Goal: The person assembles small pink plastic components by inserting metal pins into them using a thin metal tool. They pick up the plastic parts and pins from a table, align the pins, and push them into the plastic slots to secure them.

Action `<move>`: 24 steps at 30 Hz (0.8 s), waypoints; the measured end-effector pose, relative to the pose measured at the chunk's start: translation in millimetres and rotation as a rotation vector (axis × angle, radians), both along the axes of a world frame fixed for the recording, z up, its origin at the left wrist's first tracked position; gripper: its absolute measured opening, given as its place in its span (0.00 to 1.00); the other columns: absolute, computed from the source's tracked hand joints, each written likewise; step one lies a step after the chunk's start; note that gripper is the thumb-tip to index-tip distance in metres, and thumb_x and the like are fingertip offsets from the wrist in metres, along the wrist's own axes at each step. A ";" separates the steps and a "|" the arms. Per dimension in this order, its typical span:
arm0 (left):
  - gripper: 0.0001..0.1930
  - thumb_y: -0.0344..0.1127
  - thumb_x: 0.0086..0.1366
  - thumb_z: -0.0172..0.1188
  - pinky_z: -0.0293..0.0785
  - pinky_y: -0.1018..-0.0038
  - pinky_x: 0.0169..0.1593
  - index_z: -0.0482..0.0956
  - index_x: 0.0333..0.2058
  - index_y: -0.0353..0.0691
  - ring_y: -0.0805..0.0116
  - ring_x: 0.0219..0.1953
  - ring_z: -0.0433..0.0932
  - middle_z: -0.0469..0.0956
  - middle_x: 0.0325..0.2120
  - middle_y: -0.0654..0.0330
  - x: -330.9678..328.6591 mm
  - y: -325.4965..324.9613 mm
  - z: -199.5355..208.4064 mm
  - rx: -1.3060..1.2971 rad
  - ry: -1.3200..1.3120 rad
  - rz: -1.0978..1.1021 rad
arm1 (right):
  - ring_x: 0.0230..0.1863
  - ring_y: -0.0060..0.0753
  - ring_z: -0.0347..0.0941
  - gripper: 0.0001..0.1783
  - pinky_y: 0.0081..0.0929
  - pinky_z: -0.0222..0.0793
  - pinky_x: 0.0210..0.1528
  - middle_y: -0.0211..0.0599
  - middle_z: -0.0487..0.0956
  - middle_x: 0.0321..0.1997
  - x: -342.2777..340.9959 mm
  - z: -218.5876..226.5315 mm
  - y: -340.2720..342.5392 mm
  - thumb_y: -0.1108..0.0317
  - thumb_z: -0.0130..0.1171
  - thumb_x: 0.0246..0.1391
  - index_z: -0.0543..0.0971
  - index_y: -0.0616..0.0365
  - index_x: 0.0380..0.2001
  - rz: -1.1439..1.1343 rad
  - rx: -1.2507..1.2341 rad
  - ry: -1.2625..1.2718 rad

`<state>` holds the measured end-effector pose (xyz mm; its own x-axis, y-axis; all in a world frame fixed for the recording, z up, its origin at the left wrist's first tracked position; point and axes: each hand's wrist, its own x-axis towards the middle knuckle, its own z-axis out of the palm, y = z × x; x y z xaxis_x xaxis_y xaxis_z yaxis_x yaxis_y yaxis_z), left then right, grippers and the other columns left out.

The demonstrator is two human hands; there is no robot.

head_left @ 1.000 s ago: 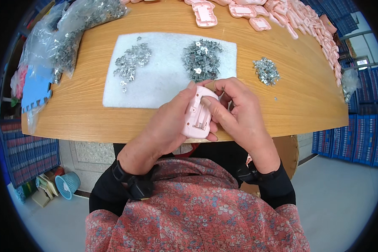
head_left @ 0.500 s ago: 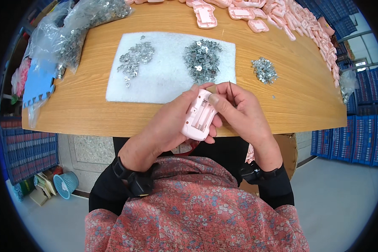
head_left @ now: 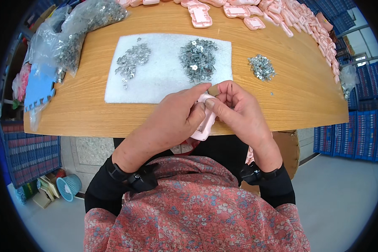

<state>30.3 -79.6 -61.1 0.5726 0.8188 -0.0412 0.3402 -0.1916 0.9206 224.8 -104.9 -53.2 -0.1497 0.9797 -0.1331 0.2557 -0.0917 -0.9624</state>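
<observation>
Both hands meet at the table's front edge around a pink plastic casing point(head_left: 202, 132) with a battery compartment. My left hand point(head_left: 178, 110) is closed on it, thumb bent over its upper part. My right hand point(head_left: 239, 111) grips its upper right side, with the thumb pressing on the top end and a tan covering point(head_left: 213, 90) on one finger. Most of the compartment is hidden under the fingers. Just beyond the hands lies a white foam sheet point(head_left: 159, 84), bearing a dense pile of metal contact pieces point(head_left: 197, 61) and a looser pile of small metal pieces point(head_left: 132, 61).
A third small metal pile point(head_left: 262, 67) sits on the wooden table point(head_left: 298, 96) to the right. Many pink casings point(head_left: 290, 19) are heaped along the far right edge. Plastic bags of metal parts point(head_left: 71, 50) and a blue foam mat point(head_left: 40, 84) occupy the left side.
My left hand has shifted up and over the casing, its thumb now pressing near the top and covering much of the battery compartment. My right hand stays at the upper end.
</observation>
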 end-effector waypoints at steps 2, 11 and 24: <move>0.18 0.32 0.70 0.47 0.74 0.73 0.42 0.70 0.57 0.34 0.71 0.36 0.76 0.77 0.40 0.58 2.0 1.0 -7.4 -0.036 -0.106 0.044 | 0.30 0.11 0.67 0.11 0.14 0.65 0.33 0.24 0.75 0.30 -7.9 9.1 -2.6 0.69 0.60 0.62 0.75 0.63 0.43 -0.063 -0.038 0.181; 0.19 0.42 0.74 0.45 0.71 0.73 0.34 0.67 0.57 0.40 0.76 0.26 0.66 0.67 0.29 0.66 -2.9 3.4 -13.7 -1.005 -0.900 0.028 | 0.29 0.09 0.64 0.13 0.11 0.63 0.33 0.19 0.72 0.29 -5.3 -0.2 1.8 0.71 0.59 0.61 0.75 0.62 0.47 -0.086 0.065 0.253; 0.20 0.49 0.74 0.46 0.64 0.75 0.31 0.68 0.55 0.43 0.75 0.26 0.65 0.68 0.30 0.65 -2.5 0.8 -21.0 -1.171 -1.036 -0.040 | 0.24 0.10 0.59 0.11 0.13 0.59 0.27 0.17 0.66 0.22 -5.2 -0.8 0.0 0.72 0.65 0.56 0.76 0.61 0.41 -0.060 0.217 0.054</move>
<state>27.8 -78.8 -82.1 0.7732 0.5984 -0.2098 -0.4998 0.7787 0.3792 219.5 -104.9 -54.0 -0.0917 0.9919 0.0879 0.2036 0.1051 -0.9734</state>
